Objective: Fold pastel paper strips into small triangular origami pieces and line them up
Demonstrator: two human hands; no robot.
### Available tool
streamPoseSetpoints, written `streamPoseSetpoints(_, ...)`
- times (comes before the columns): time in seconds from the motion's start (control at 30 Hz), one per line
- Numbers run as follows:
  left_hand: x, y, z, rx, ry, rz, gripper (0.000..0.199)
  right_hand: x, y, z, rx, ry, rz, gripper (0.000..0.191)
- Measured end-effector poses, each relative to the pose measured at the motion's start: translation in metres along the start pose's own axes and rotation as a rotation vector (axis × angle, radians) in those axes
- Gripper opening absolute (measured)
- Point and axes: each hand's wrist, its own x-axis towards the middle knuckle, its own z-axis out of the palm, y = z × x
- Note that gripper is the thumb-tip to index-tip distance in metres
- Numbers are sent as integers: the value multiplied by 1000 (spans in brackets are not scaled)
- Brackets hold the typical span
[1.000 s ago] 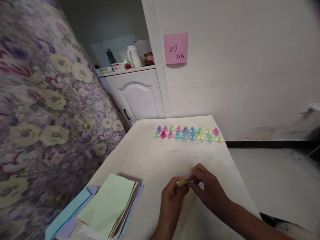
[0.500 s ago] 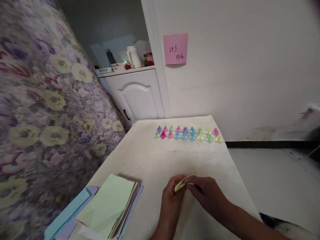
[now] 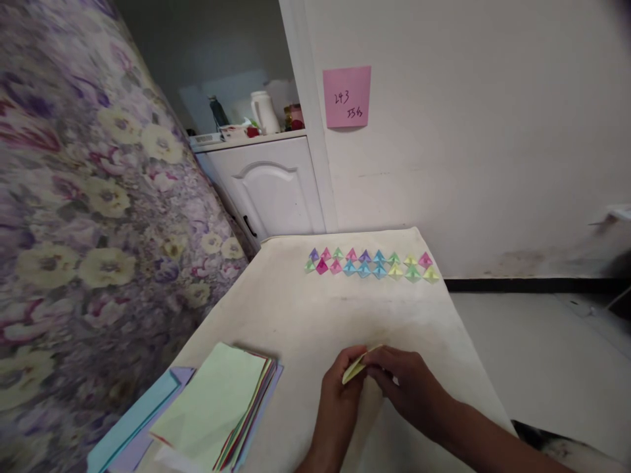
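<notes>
The left hand [image 3: 340, 384] and right hand [image 3: 407, 378] pinch 1 yellow paper [image 3: 351, 371], seemingly part-folded, near centre; 18 finished-looking paper shapes [image 3: 363, 269] line 2 far rows; flat sheets [image 3: 211, 401] remain near left.

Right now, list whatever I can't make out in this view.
All in the head view:
Yellow paper: full shape, partly hidden by the left hand and right hand.
Paper stack: lower end, cut off by the bottom edge.
Small folded papers: fine creases, too small.
Dark bottle: any label, too small and dim.
</notes>
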Motion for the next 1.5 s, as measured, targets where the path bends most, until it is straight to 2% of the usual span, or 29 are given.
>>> streamPoseSetpoints(0.27, -2, 1, 2, 54, -46, 85, 28, -1, -4, 1, 78, -55, -3, 22)
streamPoseSetpoints(0.6, -1, -2, 4, 44, -23, 37, 28, -1, -6, 4, 26, -60, 48, 25)
streamPoseSetpoints(0.7, 0, -4, 3, 44, 20, 13, 33, 0, -7, 3, 14, -79, 54, 29)
streamPoseSetpoints(0.93, 1, -6, 3, 7, 16, -7, 39, 2, -6, 3, 77, -78, 44, 30)
streamPoseSetpoints(1.17, 3, -4, 1, -120, -120, -26, 33, 6, -6, -2, 132, -48, 53, 24)
streamPoseSetpoints(1.27, 3, -2, -1, -117, -136, -24, 33, 6, -3, 1, 188, -93, 102, 25)
streamPoseSetpoints(1.4, 2, 0, 1, -91, -131, -26, 43, 6, 2, 6, 194, -128, 125, 22)
streamPoseSetpoints(1.5, 1, 1, -2, -152, -201, -77, 54, 6, 6, 2, 118, -93, 107, 15)
